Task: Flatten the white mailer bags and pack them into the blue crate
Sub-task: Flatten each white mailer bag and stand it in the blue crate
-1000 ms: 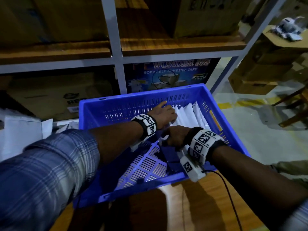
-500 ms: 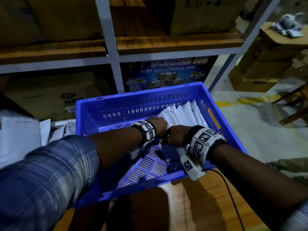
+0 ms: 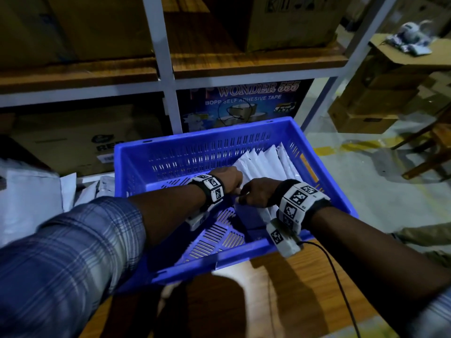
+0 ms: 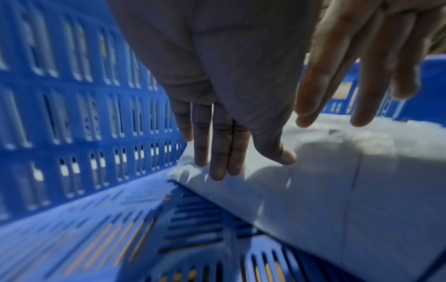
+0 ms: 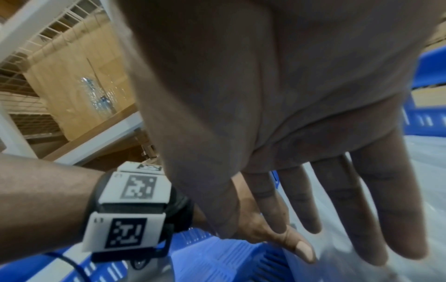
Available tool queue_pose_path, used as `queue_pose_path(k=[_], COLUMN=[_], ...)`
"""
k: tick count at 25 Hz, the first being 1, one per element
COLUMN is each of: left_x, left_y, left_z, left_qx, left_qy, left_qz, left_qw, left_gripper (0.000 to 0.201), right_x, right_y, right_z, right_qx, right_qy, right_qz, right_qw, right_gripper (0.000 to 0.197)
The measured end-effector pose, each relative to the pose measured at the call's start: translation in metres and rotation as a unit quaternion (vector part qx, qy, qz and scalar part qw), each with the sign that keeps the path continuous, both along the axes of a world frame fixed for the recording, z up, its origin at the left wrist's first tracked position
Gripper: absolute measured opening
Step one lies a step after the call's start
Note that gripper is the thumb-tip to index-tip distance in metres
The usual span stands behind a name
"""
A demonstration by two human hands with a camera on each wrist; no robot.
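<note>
Both my hands sit inside the perforated blue plastic crate, pressing on the row of flat white plastic mailer bags leaning against its right wall. Left hand is flat, fingers straight on the nearest bag; right hand also spread, grasping nothing. Bags look light, floppy, slick, so I'd push with flat palms and pinch edges to lift.

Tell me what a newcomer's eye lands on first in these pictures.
The bright blue crate on the wooden table, in front of the shelves, grabs the eye first. Next come the white mailer bags leaning in a row against its right wall. The left hand and right hand press flat on the nearest bag.
</note>
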State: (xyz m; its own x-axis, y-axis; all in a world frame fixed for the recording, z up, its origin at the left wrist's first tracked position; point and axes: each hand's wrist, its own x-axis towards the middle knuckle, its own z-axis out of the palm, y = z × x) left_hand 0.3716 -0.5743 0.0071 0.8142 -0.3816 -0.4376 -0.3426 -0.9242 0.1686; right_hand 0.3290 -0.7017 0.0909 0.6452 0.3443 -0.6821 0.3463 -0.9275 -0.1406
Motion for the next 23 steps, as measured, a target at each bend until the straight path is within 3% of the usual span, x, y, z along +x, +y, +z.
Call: queue_pose_path(k=[4,8,12,14,17,20,23], left_x=[-0.006,-0.025,-0.070,-0.107,-0.180,-0.251,-0.312], left_y=[0.005,0.020,0.053,0.082,0.131,0.181,0.235], left_z=[0.024,0.065,0.119,0.131,0.123,0.104,0.076], left_qx=[0.027,0.026,-0.048,-0.134,-0.260,-0.301,-0.302], left_qy=[-0.040,-0.136,-0.241,-0.307,-0.359,-0.330,-0.284], left_qz=[-0.004,0.007,0.072,0.114,0.167,0.187,0.234], left_qw=[0.999,0.990,0.967,0.935,0.881,0.875,0.880], left_gripper=[0.028,0.036,0.027,0.028,0.047,0.061,0.061], right_x=[-0.005,-0.020,-0.056,-0.082,-0.135,-0.189,-0.244], right_y=[0.003,0.009,0.030,0.052,0.099,0.153,0.210], right_z=[0.024,0.056,0.070,0.072,0.066,0.051,0.032], right_qx=[0.000,0.033,0.148,0.217,0.275,0.320,0.345], right_qy=[-0.019,-0.101,-0.194,-0.228,-0.252,-0.262,-0.224], right_qz=[-0.007,-0.028,-0.079,-0.087,-0.094,-0.078,-0.063], right_qw=[1.000,0.994,0.967,0.945,0.923,0.907,0.909], right_gripper=[0.046,0.048,0.053,0.060,0.068,0.069,0.066])
